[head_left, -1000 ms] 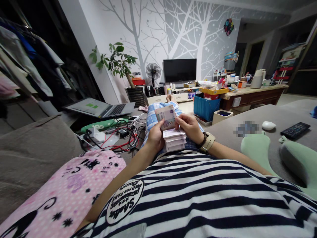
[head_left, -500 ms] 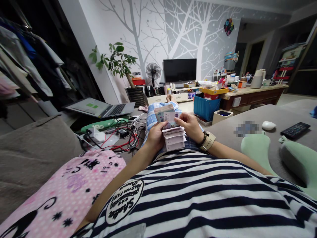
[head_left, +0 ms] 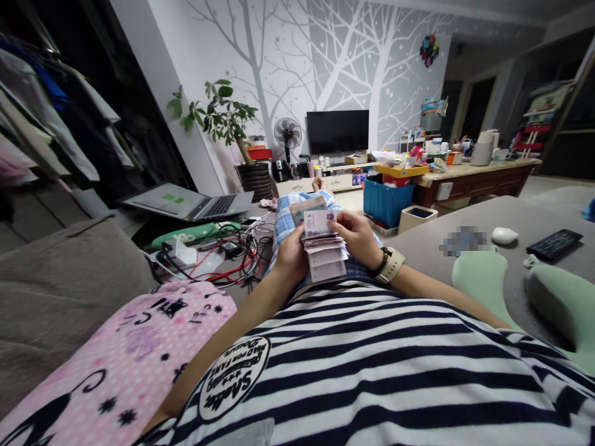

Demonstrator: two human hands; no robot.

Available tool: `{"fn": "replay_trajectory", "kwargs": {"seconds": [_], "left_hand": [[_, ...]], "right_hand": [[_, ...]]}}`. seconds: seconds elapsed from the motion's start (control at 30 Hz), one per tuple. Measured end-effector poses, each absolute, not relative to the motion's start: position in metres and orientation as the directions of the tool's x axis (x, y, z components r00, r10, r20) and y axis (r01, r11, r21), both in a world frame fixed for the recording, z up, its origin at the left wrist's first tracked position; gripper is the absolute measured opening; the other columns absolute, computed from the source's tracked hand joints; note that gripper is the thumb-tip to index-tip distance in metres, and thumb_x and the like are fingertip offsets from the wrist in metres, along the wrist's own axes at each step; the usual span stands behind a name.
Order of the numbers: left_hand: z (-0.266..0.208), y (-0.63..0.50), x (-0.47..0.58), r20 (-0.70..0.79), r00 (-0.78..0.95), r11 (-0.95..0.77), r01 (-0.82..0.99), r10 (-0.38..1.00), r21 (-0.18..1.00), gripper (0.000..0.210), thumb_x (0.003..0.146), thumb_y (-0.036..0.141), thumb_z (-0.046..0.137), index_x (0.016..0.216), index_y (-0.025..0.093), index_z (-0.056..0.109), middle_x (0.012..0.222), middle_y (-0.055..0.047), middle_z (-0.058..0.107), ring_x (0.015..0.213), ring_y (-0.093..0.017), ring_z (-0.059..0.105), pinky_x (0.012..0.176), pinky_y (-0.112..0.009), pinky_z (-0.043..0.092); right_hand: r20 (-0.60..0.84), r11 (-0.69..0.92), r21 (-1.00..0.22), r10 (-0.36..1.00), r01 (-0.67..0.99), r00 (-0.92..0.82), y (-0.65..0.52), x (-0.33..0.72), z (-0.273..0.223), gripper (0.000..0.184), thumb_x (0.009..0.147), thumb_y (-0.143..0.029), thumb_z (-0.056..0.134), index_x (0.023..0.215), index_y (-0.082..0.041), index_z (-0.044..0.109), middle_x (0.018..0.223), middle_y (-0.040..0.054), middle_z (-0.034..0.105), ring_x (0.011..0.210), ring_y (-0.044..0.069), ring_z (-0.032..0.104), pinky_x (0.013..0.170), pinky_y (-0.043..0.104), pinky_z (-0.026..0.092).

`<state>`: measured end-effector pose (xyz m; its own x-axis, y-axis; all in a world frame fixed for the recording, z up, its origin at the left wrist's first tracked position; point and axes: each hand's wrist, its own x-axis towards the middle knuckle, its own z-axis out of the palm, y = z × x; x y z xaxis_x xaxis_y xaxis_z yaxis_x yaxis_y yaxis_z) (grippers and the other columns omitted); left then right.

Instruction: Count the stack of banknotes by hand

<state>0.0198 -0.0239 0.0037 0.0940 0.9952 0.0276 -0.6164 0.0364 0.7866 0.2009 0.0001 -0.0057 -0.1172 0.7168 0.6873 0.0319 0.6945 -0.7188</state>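
pale banknote (head_left: 317, 222) has come up in the right hand (head_left: 357, 237)

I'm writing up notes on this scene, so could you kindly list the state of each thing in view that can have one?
Left hand: closed on the banknotes
Right hand: pinching them at one edge
Banknotes: held, overlapping, lower ones hanging down
Laptop: open, screen lit
Television: screen dark
Fan: upright; cannot tell whether it is on
Cables: tangled
Beige wristband: fastened
Remote control: lying flat
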Motion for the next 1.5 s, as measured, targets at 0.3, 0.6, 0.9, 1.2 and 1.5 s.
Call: {"fn": "replay_trajectory", "kwargs": {"seconds": [0.3,0.6,0.9,1.2,1.5], "left_hand": [[0.004,-0.023,0.024,-0.004,0.073,0.05,-0.641,0.997,0.766,0.045,0.106,0.029,0.084,0.147,0.017,0.098,0.113,-0.012,0.101,0.112,-0.041,0.1,0.106,-0.048,0.082],[0.003,-0.024,0.022,-0.005,0.052,0.036,-0.628,0.999,0.777,0.047,0.103,0.027,0.084,0.147,0.017,0.098,0.115,-0.012,0.102,0.116,-0.043,0.1,0.107,-0.048,0.082],[0.0,-0.02,0.021,0.005,0.039,0.019,-0.592,0.999,0.806,0.043,0.104,0.03,0.084,0.142,0.021,0.1,0.112,-0.011,0.101,0.116,-0.042,0.099,0.111,-0.049,0.08],[0.003,-0.024,0.023,-0.003,0.027,0.017,-0.556,1.0,0.831,0.036,0.103,0.036,0.09,0.134,0.021,0.101,0.109,-0.012,0.1,0.12,-0.043,0.098,0.115,-0.049,0.078],[0.0,-0.024,0.022,0.027,0.045,0.006,-0.612,0.999,0.791,0.042,0.103,0.028,0.09,0.144,0.021,0.098,0.116,-0.011,0.101,0.121,-0.043,0.099,0.117,-0.053,0.079]], "right_hand": [[0.673,0.681,-0.732,0.728,0.023,-0.127,0.005,0.2,-0.009,0.067,0.098,-0.084,0.096,0.082,-0.028,0.062,0.076,-0.0025,0.06,0.078,0.019,0.051,0.076,0.037,0.041],[0.683,0.689,-0.725,0.719,0.007,-0.129,0.009,0.2,-0.014,0.067,0.099,-0.087,0.089,0.084,-0.028,0.064,0.077,-0.0018,0.06,0.078,0.02,0.051,0.077,0.038,0.041],[0.693,0.699,-0.715,0.71,0.008,-0.126,0.009,0.2,-0.013,0.071,0.098,-0.091,0.091,0.083,-0.028,0.062,0.076,-0.0024,0.057,0.077,0.019,0.05,0.076,0.038,0.039],[0.708,0.712,-0.702,0.696,-0.011,-0.121,0.002,0.199,-0.009,0.076,0.1,-0.096,0.084,0.08,-0.029,0.055,0.076,-0.0028,0.051,0.077,0.019,0.043,0.075,0.039,0.037],[0.682,0.682,-0.729,0.718,-0.058,-0.138,-0.004,0.198,-0.006,0.092,0.099,-0.118,0.066,0.075,-0.03,0.055,0.067,-0.0021,0.048,0.068,0.019,0.041,0.066,0.038,0.039]]}}
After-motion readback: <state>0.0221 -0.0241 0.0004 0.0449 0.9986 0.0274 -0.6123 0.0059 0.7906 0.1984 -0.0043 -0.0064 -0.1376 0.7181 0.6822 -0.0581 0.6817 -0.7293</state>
